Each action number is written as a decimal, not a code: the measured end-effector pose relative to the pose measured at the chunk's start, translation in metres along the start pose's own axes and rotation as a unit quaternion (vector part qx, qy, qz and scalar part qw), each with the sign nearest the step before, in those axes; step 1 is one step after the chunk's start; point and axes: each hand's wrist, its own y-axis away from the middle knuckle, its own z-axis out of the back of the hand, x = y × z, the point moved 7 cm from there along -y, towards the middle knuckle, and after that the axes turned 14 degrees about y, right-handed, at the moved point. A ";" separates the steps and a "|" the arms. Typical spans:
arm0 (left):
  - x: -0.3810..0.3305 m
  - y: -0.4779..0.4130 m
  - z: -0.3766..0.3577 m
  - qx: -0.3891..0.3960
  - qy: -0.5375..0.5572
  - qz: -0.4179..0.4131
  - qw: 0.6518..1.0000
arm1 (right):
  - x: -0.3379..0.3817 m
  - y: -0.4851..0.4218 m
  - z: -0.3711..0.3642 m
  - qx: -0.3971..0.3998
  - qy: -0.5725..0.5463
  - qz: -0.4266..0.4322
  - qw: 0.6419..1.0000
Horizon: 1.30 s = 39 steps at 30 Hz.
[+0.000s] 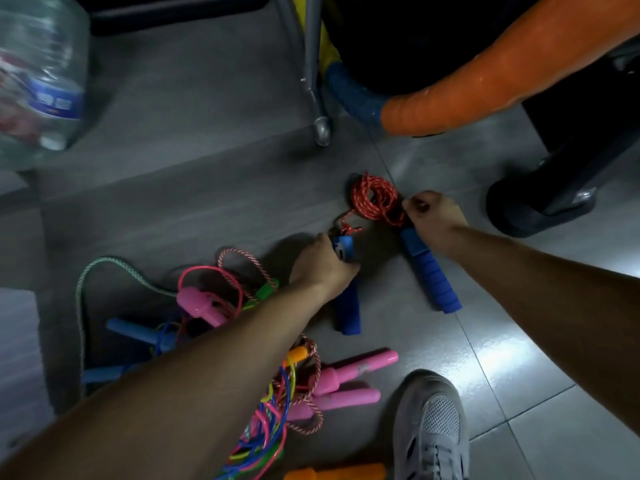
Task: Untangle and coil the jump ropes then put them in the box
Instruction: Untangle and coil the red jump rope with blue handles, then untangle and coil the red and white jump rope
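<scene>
Hands are both reaching down to the grey tiled floor (519,375), working on one jump rope. The left hand (323,268) is gripping a blue handle (349,315), its fingers curling round the upper part. The handle's lower end is pointing back toward the person. The red rope (374,199) is leaving the top of this handle in a short twisted stretch and running up into a loose coil. That coil is lying on the floor just beyond both hands.

The right hand (433,216) is sitting at the coil's right edge with its fingers curled tight, pinching the rope there. A second blue handle (431,273) is lying on the floor below this hand. Its top end is disappearing under the hand, and its ribbed grip is slanting down to the right.

The other ropes are lying in a tangle (270,403) at lower left, partly under the left forearm. Pink handles (356,370), pale blue handles (136,330), an orange handle (334,474), a green cord (104,266) and thin bright cords are crossing one another.

A grey shoe (431,427) is standing at bottom right. A blurred water bottle (38,74) is filling the top left corner. An orange and blue hoop (485,84) is curving beside a metal leg (313,81) at the top.
</scene>
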 end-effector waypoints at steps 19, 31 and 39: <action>0.083 0.073 0.201 -0.175 -0.199 -0.004 0.964 | 0.151 0.162 -0.084 0.113 -0.003 0.307 0.945; 0.121 0.120 0.215 -0.091 -0.094 0.000 0.991 | 0.187 0.183 -0.091 0.218 -0.091 0.201 0.951; 0.017 0.249 0.240 -0.021 0.072 -0.215 0.974 | 0.264 0.336 0.065 0.330 -0.153 0.354 0.862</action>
